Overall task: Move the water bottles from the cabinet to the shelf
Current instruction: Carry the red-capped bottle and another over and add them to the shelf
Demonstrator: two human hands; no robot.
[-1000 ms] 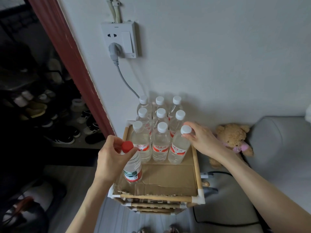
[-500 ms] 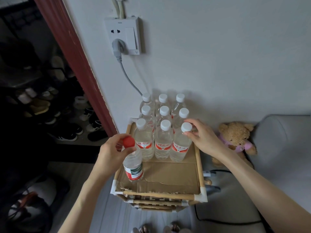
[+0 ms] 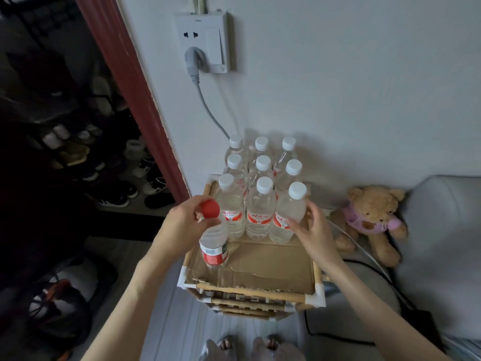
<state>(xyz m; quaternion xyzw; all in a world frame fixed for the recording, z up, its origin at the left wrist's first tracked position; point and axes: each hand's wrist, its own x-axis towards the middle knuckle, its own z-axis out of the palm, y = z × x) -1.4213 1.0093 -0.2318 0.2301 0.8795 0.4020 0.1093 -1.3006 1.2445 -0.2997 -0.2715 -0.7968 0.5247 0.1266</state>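
Several clear white-capped water bottles [image 3: 260, 212] stand in rows at the back of a bamboo shelf [image 3: 250, 293] whose top is lined with cardboard. My left hand [image 3: 182, 225] grips the neck of a red-capped bottle [image 3: 213, 246] with a red label, standing at the shelf's front left. My right hand [image 3: 312, 230] is beside the front right white-capped bottle [image 3: 289, 214], fingers spread along its side and label, with no closed grip on it.
A teddy bear [image 3: 369, 220] sits right of the shelf against a grey sofa [image 3: 442, 243]. A wall socket [image 3: 203, 43] with a grey cable hangs above the bottles. A dark doorway with shoes [image 3: 114, 196] lies to the left. My feet [image 3: 247, 345] are below.
My right hand has slid from the front right bottle's cap down to its side and opened. My left hand still holds the red-capped bottle in nearly the same spot.
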